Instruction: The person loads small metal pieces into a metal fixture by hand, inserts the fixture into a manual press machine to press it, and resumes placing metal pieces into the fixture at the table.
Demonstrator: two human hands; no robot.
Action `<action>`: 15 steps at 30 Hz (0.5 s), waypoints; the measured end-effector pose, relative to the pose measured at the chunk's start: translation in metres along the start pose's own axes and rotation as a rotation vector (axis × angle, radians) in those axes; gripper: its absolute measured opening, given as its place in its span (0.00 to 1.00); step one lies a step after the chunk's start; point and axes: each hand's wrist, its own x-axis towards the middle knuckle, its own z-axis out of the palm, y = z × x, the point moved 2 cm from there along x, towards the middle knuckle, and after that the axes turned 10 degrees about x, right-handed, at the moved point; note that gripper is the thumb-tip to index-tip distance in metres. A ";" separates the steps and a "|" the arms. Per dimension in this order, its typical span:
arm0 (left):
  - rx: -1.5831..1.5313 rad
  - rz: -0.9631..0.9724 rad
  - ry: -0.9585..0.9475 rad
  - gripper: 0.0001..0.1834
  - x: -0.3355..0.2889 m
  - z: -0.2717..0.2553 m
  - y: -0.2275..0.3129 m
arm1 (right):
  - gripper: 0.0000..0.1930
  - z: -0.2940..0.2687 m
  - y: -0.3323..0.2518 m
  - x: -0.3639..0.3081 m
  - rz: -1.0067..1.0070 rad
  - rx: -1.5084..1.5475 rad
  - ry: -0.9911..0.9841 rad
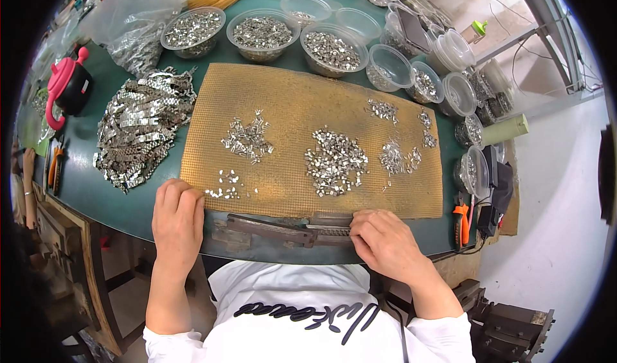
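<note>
My right hand is at the end of the ribbed strip, near the table's edge. My left hand is beside the silver bits, fingers bent close. I can't tell if either holds anything. Maybe I'm lining bits up; next needs a gentle pinch.

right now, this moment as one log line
left hand: at near-left corner of mat; right hand: at right end of metal fixture; metal pieces: piled on mat

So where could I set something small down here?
Bare tabletop lies between the orange-handled tool at left and the metal strips. The yellow mat is open between its central heap and the bowls. Bowls crowd the far and right sides.
</note>
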 end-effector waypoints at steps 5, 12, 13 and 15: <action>-0.009 -0.010 0.001 0.10 -0.001 0.001 -0.002 | 0.10 0.009 -0.005 -0.003 -0.065 -0.131 0.056; -0.022 -0.015 0.007 0.10 -0.001 0.001 0.001 | 0.07 -0.008 -0.001 -0.002 0.034 0.018 -0.008; -0.015 -0.026 -0.002 0.10 0.000 0.000 0.000 | 0.07 -0.011 -0.001 0.002 0.047 0.023 -0.031; -0.044 -0.021 0.011 0.10 0.001 -0.002 0.000 | 0.07 -0.011 -0.003 0.016 0.026 0.058 -0.025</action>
